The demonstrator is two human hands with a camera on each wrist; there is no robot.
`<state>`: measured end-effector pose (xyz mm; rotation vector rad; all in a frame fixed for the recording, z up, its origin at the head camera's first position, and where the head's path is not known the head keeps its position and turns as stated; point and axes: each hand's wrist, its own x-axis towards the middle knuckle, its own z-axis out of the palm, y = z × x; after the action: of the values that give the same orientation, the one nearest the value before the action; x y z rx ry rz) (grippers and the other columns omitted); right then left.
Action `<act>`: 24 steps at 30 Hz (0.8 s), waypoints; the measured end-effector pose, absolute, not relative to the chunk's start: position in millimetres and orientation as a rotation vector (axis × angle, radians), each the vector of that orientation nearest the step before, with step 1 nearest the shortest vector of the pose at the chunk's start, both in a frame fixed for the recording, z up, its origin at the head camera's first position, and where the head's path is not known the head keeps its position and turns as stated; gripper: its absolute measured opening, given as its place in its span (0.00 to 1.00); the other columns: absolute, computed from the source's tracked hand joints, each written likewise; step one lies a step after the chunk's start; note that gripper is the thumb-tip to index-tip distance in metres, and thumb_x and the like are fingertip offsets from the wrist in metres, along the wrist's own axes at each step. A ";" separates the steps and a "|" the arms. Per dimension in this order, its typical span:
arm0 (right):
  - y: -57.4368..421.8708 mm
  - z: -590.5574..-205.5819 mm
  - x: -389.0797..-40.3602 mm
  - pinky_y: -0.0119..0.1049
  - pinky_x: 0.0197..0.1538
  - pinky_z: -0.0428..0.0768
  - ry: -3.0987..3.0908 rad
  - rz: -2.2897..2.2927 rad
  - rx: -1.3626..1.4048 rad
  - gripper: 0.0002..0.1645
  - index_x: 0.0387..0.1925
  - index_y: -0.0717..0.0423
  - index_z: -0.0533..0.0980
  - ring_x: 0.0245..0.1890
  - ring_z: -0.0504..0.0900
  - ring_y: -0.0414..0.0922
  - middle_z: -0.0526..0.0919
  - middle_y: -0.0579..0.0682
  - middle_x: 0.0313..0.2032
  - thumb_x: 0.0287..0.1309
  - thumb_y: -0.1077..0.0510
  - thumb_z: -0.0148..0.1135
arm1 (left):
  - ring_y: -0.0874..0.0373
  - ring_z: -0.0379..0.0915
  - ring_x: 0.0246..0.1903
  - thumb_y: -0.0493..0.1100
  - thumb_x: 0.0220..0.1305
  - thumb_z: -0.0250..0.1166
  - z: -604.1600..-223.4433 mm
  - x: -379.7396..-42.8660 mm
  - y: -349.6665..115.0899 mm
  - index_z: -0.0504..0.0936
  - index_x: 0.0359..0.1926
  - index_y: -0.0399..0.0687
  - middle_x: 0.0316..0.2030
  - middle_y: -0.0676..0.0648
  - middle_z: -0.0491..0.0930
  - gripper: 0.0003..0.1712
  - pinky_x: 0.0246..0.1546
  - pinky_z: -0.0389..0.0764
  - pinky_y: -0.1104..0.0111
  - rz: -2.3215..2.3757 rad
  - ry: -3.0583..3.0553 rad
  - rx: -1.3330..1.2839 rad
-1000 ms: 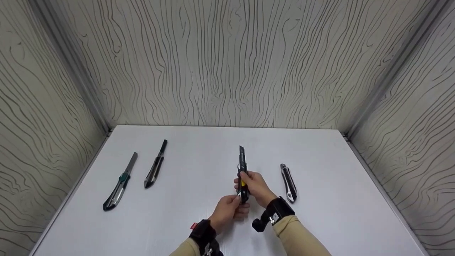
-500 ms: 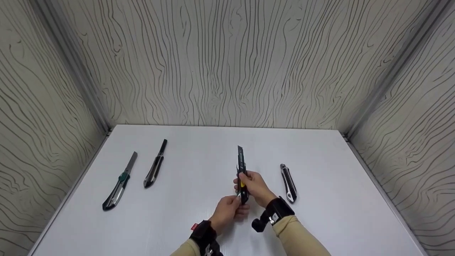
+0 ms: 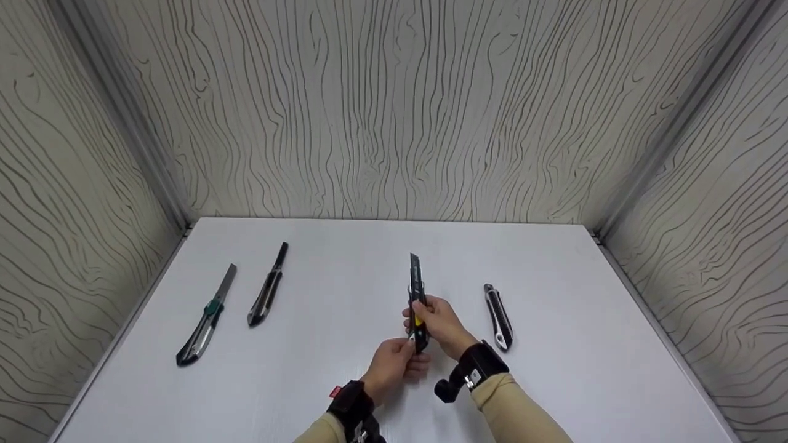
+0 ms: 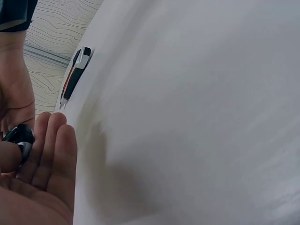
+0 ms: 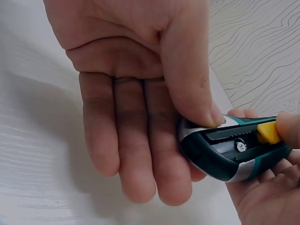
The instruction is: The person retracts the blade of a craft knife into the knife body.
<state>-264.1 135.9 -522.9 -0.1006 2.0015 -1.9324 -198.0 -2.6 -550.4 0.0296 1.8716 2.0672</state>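
cutter [image 3: 416, 289] in a two-handed hold

up over the white table [image 3: 332, 289], blade [image 3: 415, 263] aimed forward, probably for safety. right hand [image 3: 446, 322] grips it, thumb by the yellow slider [image 5: 268, 133]; left hand [image 3: 391, 367] pinches the butt [image 5: 202, 152], likely steadying. other knives [image 3: 266, 298] lie apart on both sides.

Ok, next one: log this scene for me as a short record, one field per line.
Held item: utility knife, dark blade out, pointing away from the person
Left hand: pinches the knife's rear end, other fingers extended
Right hand: grips the handle, thumb at the yellow slider
Lying to the left: knife with green collar, grey blade out; knife with black front section
Lying to the right: black-and-silver knife, no blade visibly out
Surface: white table
Backdrop: wood-grain panels
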 end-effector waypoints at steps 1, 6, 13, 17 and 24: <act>136.0 -522.5 -264.0 0.36 0.47 0.83 2.005 -1.929 -0.103 0.22 0.55 0.69 0.68 0.40 0.84 0.43 0.82 0.58 0.45 0.74 0.53 0.47 | 0.51 0.86 0.36 0.39 0.76 0.45 -550.3 -198.1 -2.7 0.75 0.53 0.26 0.39 0.35 0.85 0.20 0.42 0.85 0.59 2.066 1.873 0.027; 136.5 -522.4 -263.9 0.35 0.49 0.82 2.026 -1.921 -0.119 0.22 0.57 0.71 0.66 0.41 0.84 0.43 0.82 0.60 0.48 0.73 0.55 0.48 | 0.53 0.85 0.34 0.39 0.76 0.45 -551.0 -198.8 -2.4 0.75 0.52 0.24 0.39 0.33 0.85 0.20 0.41 0.86 0.60 2.078 1.882 0.044; 137.7 -522.5 -263.6 0.34 0.48 0.82 2.024 -1.919 -0.138 0.23 0.57 0.73 0.65 0.41 0.85 0.43 0.81 0.61 0.48 0.73 0.57 0.48 | 0.53 0.85 0.34 0.39 0.75 0.45 -550.5 -198.6 -2.6 0.75 0.51 0.24 0.38 0.33 0.85 0.20 0.40 0.86 0.60 2.073 1.905 0.053; 137.6 -521.8 -263.2 0.34 0.49 0.82 2.023 -1.916 -0.139 0.23 0.58 0.73 0.65 0.41 0.84 0.43 0.81 0.61 0.48 0.73 0.57 0.48 | 0.52 0.85 0.35 0.40 0.76 0.45 -551.0 -199.2 -3.1 0.76 0.52 0.25 0.39 0.34 0.85 0.20 0.40 0.86 0.60 2.056 1.913 0.040; 139.3 -521.1 -264.2 0.35 0.51 0.81 1.997 -1.918 -0.174 0.24 0.60 0.74 0.63 0.43 0.84 0.43 0.79 0.65 0.52 0.73 0.59 0.47 | 0.51 0.85 0.35 0.39 0.76 0.45 -551.7 -200.9 -3.0 0.76 0.52 0.25 0.39 0.33 0.85 0.20 0.41 0.85 0.58 2.059 1.926 0.040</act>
<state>-264.2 139.3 -521.1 -0.1744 1.9973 -1.9179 -200.9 -3.0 -551.7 0.0398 1.9257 2.0586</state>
